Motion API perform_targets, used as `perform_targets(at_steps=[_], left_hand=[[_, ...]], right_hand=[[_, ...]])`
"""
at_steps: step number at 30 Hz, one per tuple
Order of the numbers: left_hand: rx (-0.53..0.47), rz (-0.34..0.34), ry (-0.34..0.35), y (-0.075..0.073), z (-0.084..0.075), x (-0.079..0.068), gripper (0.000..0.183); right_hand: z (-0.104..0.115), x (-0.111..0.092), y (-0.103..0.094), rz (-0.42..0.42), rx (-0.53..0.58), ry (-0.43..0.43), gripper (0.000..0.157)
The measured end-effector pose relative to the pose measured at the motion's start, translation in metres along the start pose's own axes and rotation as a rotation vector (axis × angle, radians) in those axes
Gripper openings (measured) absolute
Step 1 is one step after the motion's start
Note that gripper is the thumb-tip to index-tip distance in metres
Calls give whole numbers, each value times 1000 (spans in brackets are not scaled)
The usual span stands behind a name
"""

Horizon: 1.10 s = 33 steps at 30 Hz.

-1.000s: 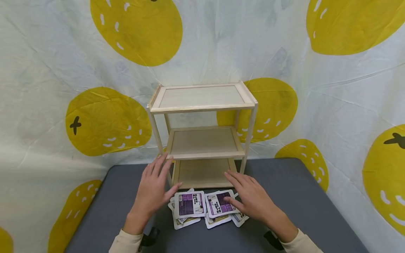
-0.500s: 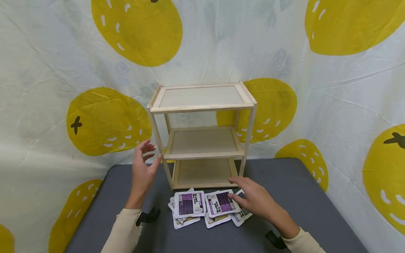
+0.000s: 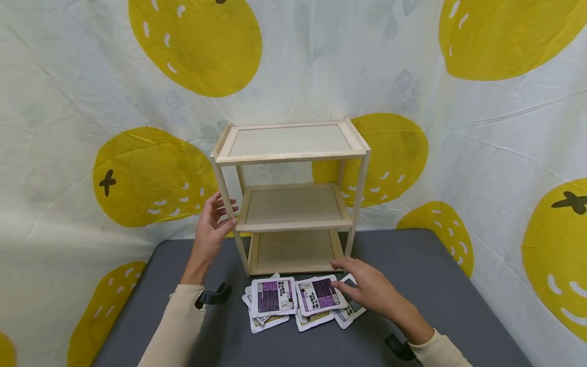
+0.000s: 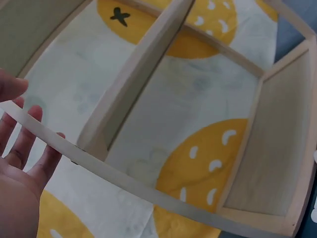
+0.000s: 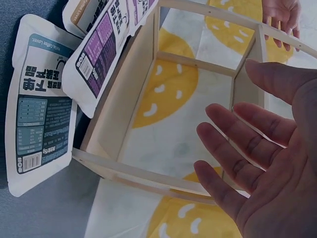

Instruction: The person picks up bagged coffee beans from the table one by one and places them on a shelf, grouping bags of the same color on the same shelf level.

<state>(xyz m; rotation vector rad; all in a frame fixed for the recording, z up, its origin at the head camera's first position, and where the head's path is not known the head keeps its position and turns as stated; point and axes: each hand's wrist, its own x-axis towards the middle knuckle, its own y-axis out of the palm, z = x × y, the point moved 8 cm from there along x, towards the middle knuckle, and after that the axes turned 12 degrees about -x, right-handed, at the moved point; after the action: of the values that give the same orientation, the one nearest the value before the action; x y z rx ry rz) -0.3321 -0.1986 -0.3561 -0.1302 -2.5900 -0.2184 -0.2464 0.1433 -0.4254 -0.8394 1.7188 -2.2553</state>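
A three-tier wooden shelf (image 3: 293, 225) stands upright on the dark grey table. My left hand (image 3: 212, 232) holds its left front post near the middle tier, thumb in front and fingers passing behind; the left wrist view shows the fingers (image 4: 47, 163) across the post. In front of the shelf lie two overlapping piles of flat white packets, with purple-labelled packets (image 3: 274, 296) on top. My right hand (image 3: 371, 288) hovers by the right pile, fingers loosely extended and holding nothing. A teal-labelled packet (image 5: 42, 111) lies under that pile's right side.
The dark grey table (image 3: 435, 306) extends to both sides of the shelf. A white cloth backdrop (image 3: 293, 61) with large yellow fruit prints hangs close behind it and along the sides. Dark straps (image 3: 213, 296) circle both wrists.
My left hand has moved up and left from beside the packets, then closed round the shelf's left post. My right hand has shifted slightly right, and the teal-labelled packet's label has become visible.
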Motion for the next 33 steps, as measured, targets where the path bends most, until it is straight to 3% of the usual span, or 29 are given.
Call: perform_targets(at_steps=[15,25,33], left_hand=[[-38,-62,-14,-7,11,3,50],[-11,-84,-40,-8,14,3,44],[19,-90,-53,-8,15,4,44]], right_hand=[[-8,1,8,41,61,9,41],[-15,3,25,86,163,-22,46],[-29,6,44,120,190,3,54]])
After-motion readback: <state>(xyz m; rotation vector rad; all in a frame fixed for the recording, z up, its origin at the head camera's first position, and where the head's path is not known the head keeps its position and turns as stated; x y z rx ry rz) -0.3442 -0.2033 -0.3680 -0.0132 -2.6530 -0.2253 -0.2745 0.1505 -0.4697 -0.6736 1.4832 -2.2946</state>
